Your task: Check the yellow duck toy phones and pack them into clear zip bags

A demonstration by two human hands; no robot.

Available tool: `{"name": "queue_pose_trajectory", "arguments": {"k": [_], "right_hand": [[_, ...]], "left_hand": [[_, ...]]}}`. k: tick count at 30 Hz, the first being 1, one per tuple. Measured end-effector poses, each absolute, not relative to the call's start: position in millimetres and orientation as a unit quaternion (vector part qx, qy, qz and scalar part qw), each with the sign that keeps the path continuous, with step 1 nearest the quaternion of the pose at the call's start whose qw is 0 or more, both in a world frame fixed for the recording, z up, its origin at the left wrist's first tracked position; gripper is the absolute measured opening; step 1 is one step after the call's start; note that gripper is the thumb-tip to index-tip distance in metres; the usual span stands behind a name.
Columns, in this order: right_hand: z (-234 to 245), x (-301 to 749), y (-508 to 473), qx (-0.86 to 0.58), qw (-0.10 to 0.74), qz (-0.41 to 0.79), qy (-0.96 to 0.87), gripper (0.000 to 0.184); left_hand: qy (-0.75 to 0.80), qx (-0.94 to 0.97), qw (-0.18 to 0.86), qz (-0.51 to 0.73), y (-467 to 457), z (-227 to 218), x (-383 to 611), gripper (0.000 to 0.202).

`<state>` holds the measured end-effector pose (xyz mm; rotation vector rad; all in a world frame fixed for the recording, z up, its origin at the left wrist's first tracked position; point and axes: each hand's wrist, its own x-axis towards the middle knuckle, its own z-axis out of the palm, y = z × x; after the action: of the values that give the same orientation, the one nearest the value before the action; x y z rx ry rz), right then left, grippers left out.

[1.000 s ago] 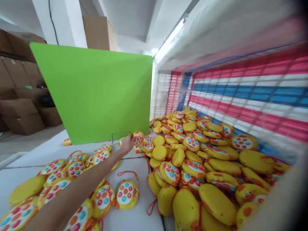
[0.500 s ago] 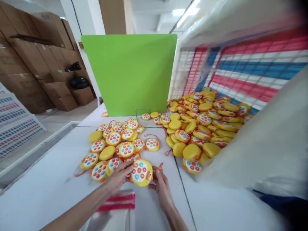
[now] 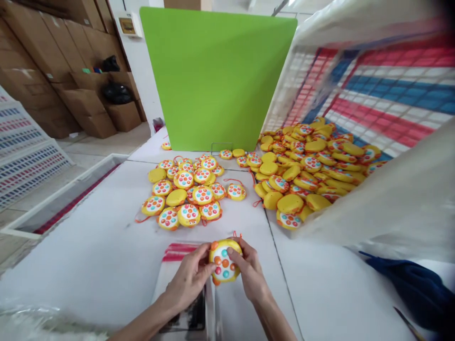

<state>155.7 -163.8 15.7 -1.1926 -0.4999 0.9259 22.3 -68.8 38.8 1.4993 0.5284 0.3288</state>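
Observation:
A round yellow button toy (image 3: 225, 261) with a white face and coloured buttons is held low over the white table. My left hand (image 3: 194, 274) grips its left edge with thumb and fingers. My right hand (image 3: 250, 267) grips the right side, its thumb lying on the white face. An orange cord loop sticks up behind the toy. Under my left forearm lies a clear zip bag (image 3: 177, 253) with red strips at its top and something dark inside. Beyond my hands is a loose cluster of similar toys (image 3: 188, 214), most with buttons up.
A large heap of yellow toys (image 3: 289, 204) spills from a striped mesh enclosure (image 3: 394, 113) at the right. A green board (image 3: 220, 80) stands at the back. Dark blue cloth (image 3: 408, 284) lies at the right edge. Cardboard boxes (image 3: 31, 47) are stacked far left.
The held toy has been turned and drawn nearer, away from the cluster. My right thumb has come onto its face. The view has tilted down.

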Motion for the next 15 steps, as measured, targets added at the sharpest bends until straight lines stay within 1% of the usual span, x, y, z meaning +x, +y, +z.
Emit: {"name": "queue_pose_trajectory", "arguments": {"k": [2, 5, 7, 8, 10, 13, 15], "right_hand": [[23.5, 157.4, -161.9, -0.522, 0.686, 0.448, -0.236, 0.027], [33.6, 164.6, -151.5, -0.518, 0.622, 0.504, -0.301, 0.024], [37.1, 169.2, -141.4, -0.535, 0.581, 0.513, -0.335, 0.025], [37.5, 170.6, -136.8, -0.545, 0.575, 0.508, -0.337, 0.027], [35.3, 171.4, -131.2, -0.559, 0.591, 0.493, -0.309, 0.035], [26.2, 168.4, -134.9, -0.562, 0.628, 0.481, -0.241, 0.050], [17.8, 163.7, -142.9, -0.564, 0.640, 0.475, -0.214, 0.051]], "left_hand": [[0.224, 0.639, 0.723, 0.134, -69.7, 46.4, 18.0, 0.030], [0.222, 0.596, 0.766, 0.089, -61.6, 52.4, 14.8, 0.037], [0.239, 0.562, 0.790, 0.054, -52.4, 51.9, 14.8, 0.042], [0.251, 0.539, 0.802, 0.048, -48.0, 50.4, 15.1, 0.042], [0.272, 0.487, 0.828, 0.062, -41.7, 45.6, 16.1, 0.039], [0.292, 0.403, 0.859, 0.119, -40.8, 35.2, 17.2, 0.038], [0.315, 0.369, 0.860, 0.160, -45.3, 27.1, 17.6, 0.039]]}}
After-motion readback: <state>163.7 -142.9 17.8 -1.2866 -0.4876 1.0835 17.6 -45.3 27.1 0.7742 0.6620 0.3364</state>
